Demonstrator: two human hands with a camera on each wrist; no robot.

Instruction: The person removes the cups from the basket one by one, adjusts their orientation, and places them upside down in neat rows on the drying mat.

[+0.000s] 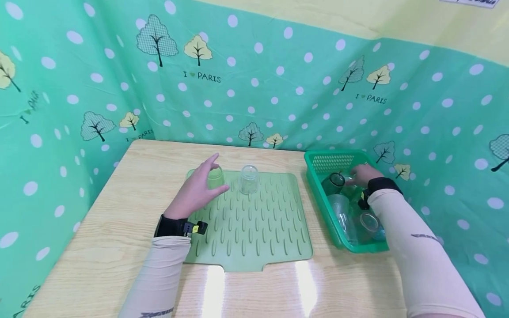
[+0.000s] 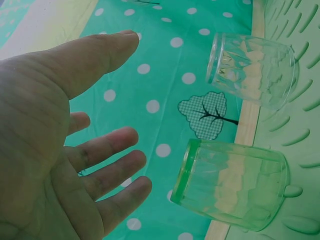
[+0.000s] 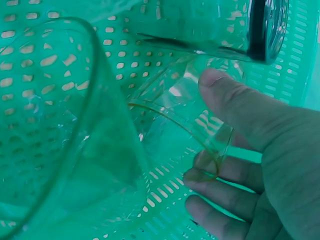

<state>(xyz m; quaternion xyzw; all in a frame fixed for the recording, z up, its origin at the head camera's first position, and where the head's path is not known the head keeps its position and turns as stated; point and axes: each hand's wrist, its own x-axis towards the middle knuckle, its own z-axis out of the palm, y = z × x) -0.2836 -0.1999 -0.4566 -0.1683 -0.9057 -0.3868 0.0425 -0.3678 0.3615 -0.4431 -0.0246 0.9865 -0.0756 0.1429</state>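
Note:
My left hand, its thumb and fingers spread, is beside a green-tinted glass standing upside down on the pale green mat. The left wrist view shows a gap between that hand and the green glass. Right of it a clear glass also stands base up. Down in the green basket, my right hand holds a clear glass with an amber-looking rim, thumb on one side, fingers on the other. A dark-tinted glass lies close by.
Several more glasses lie in the basket, among them a frosted-looking one and a clear one. The wooden table meets a green dotted curtain at the back; more curtain hangs at both sides.

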